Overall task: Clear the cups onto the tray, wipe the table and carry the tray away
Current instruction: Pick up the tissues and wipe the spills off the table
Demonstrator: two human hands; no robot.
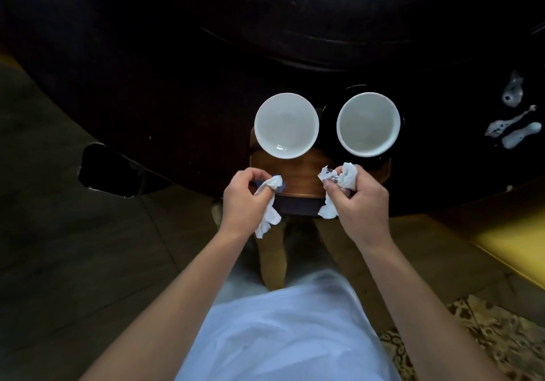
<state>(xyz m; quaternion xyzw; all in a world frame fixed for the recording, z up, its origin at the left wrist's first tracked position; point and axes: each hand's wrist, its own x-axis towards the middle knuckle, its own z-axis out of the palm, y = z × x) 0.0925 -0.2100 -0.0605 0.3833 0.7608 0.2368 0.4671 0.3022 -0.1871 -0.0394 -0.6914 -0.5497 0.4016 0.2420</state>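
Observation:
Two white cups stand side by side on a brown wooden tray (303, 174) at the near edge of a dark round table (177, 85). The left cup (286, 125) is empty and white inside. A dark saucer lies under the right cup (368, 124). My left hand (244, 200) pinches a crumpled white tissue (269, 212) together with a small blue thing at the tray's left near corner. My right hand (359, 203) grips another crumpled white tissue (342, 180) at the tray's right near side. Whether either hand also holds the tray's edge I cannot tell.
White spill marks (513, 109) lie on the table at the far right. A dark shiny object (109, 171) sits at the table's left near edge. A yellow seat (513, 233) is at the right, a patterned rug (472, 336) below it. My legs and white garment are under the tray.

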